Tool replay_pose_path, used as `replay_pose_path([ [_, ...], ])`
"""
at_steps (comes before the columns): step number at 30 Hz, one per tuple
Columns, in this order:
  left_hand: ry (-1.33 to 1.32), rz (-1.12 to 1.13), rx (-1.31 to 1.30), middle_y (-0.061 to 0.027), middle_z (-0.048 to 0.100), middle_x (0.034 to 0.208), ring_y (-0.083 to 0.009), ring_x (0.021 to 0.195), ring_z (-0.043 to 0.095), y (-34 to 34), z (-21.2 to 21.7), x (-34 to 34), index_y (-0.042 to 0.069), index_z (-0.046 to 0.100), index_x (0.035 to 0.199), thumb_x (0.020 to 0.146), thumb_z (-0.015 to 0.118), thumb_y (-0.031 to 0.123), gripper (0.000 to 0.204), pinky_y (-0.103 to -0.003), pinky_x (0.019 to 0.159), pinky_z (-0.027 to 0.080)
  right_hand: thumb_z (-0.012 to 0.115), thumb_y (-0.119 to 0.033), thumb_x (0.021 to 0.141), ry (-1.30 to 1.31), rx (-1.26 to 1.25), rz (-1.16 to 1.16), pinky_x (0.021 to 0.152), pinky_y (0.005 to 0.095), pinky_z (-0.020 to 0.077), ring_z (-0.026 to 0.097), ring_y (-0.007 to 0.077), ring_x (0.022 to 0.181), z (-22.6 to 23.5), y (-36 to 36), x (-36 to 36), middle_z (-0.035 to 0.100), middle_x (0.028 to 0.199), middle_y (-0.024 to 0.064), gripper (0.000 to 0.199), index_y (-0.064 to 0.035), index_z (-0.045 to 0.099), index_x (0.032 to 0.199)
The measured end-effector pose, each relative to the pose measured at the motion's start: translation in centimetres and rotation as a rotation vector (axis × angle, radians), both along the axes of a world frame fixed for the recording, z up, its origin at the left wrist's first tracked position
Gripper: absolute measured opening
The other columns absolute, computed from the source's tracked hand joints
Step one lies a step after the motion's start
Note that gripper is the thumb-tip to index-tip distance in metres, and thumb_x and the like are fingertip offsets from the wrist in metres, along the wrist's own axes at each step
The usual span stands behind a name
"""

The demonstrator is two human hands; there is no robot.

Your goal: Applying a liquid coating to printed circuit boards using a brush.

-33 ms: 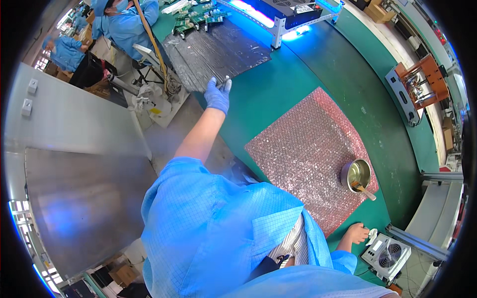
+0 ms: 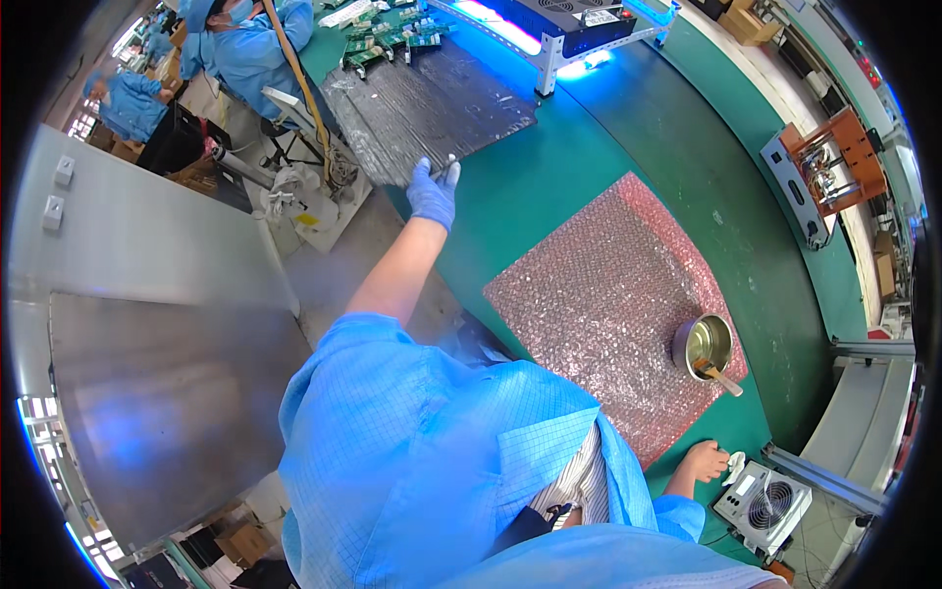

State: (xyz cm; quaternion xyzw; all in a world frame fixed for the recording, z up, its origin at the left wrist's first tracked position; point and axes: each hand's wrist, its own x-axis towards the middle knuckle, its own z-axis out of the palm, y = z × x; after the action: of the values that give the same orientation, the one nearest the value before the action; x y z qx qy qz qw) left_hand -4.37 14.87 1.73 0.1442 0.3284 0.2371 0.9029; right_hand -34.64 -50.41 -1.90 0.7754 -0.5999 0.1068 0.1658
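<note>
The gloved left hand (image 2: pixel 432 192) grips the near corner of the dark sheet (image 2: pixel 432 103) at the table's left edge. The bare right hand (image 2: pixel 708 458), loosely closed, holds a white cloth (image 2: pixel 734 466) at the near edge. Pulled carelessly, the sheet could slide off.

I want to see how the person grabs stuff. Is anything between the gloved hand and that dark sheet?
No. The left hand in the blue glove is already at the near edge of the dark sheet, pinching it.
</note>
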Motion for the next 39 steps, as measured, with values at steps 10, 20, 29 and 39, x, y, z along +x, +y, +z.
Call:
replay_pose_path([
  [10,0.162,-0.256,-0.215,-0.0176,0.058,0.09,-0.0322,0.084,0.061,-5.8,-1.3,-3.1,-0.001,0.048,0.088,0.08,0.066,0.029,0.036,-0.04,0.076,0.056,0.045,-0.032,0.079,-0.017,-0.066,0.006,0.073,0.049,0.0448,0.053,0.0312,0.096,-1.3,-1.1,-0.6,0.053,0.103,0.0087,0.03,-0.0142,0.052,0.101],
  [20,0.095,-0.922,1.034,-0.0158,0.063,0.09,-0.0293,0.085,0.062,-14.1,1.7,4.6,0.006,0.053,0.094,0.081,0.063,0.029,0.028,-0.039,0.067,0.052,0.047,-0.031,0.078,-0.011,-0.131,0.029,0.07,0.0481,0.0456,0.054,0.0313,0.093,-1.8,-1.5,-0.4,0.052,0.1,0.0092,0.028,-0.0136,0.052,0.1],
  [29,0.209,-0.506,2.482,-0.0138,0.054,0.106,-0.0305,0.103,0.052,-14.3,-3.7,8.3,0.008,0.053,0.102,0.081,0.054,0.025,0.027,-0.042,0.085,0.041,0.047,-0.042,0.085,0.103,0.031,-0.03,0.076,0.0435,0.0458,0.052,0.0294,0.099,0.2,0.1,-0.4,0.049,0.111,0.0093,0.044,-0.0092,0.047,0.114],
  [39,0.243,-0.389,2.624,-0.0124,0.053,0.106,-0.0289,0.103,0.05,-14.4,-3.6,8.8,0.008,0.054,0.101,0.082,0.051,0.025,0.025,-0.043,0.087,0.039,0.046,-0.031,0.081,0.003,-0.145,0.037,0.069,0.0479,0.0446,0.054,0.0306,0.091,-1.3,-0.8,-0.3,0.053,0.102,0.009,0.028,-0.0132,0.052,0.102],
])
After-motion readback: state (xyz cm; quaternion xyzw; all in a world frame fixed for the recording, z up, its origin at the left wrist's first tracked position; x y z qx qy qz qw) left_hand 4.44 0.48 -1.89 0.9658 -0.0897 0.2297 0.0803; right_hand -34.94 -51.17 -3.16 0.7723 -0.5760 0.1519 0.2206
